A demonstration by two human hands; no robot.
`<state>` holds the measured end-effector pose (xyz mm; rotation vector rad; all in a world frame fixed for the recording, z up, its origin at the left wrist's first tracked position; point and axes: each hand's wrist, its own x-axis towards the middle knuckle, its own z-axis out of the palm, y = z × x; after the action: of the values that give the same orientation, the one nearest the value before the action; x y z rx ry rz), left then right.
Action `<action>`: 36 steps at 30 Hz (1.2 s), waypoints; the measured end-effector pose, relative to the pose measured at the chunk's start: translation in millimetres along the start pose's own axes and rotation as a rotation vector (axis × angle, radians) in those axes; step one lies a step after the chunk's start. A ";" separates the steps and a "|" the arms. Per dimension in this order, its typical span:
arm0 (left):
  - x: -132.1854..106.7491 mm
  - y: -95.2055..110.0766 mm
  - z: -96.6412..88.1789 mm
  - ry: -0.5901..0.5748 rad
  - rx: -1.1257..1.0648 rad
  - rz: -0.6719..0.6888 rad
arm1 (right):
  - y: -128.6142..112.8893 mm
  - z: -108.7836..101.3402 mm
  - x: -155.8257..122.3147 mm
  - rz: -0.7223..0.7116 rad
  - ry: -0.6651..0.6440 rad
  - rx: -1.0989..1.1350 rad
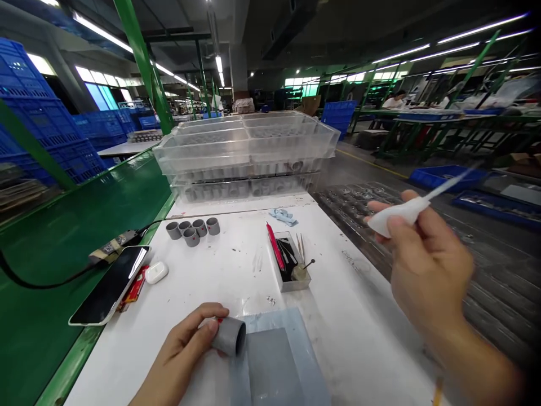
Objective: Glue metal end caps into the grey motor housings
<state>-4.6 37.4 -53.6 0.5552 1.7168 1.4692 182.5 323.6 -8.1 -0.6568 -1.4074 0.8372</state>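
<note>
At the near edge of the white table, my left hand (186, 347) grips a short grey tube (229, 336) tilted on its side, its open dark end facing right. A red mark shows on the tube beside my fingers. Held up on the right, my right hand (426, 262) pinches a soft-looking white tapered object (399, 217) with a thin, blurred tip pointing up and right. Whether it is a twisted wipe or a squeeze dropper, I cannot tell. Beside the held tube lies a grey flat pad (273, 361) on a light blue sheet (306, 344).
Several similar grey tubes (191, 237) stand at the table's left. A small clear tray (296, 285) holds a red pen (275, 246), tweezers and a small jar. A phone (107, 287) and white earbud case (156, 273) lie left. Stacked translucent bins (245, 146) stand behind.
</note>
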 end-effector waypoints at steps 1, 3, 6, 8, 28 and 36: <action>1.3 -0.1 -2.6 -0.036 -0.014 -0.022 | -13.8 4.2 -10.5 -0.021 -0.049 -0.024; 3.6 0.5 -8.0 -0.087 -0.049 -0.054 | -35.9 15.8 -30.9 -0.131 -0.189 -0.080; 5.2 0.2 -11.9 -0.075 -0.094 -0.042 | -54.8 39.2 -52.3 -0.449 -0.461 -0.087; 5.0 -1.6 -10.4 -0.048 -0.143 -0.021 | -60.0 53.8 -60.1 -0.578 -0.595 0.005; -1.4 -12.1 -8.1 -0.028 0.023 -0.002 | -37.9 62.6 -98.0 -0.108 -0.726 0.293; -4.2 -13.7 -4.1 0.020 0.079 0.008 | -28.2 63.5 -106.6 -0.082 -0.761 0.259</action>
<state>-3.1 28.5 -65.5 0.5906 1.7963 1.4220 125.5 214.8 -41.3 -0.0603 -1.9335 1.2494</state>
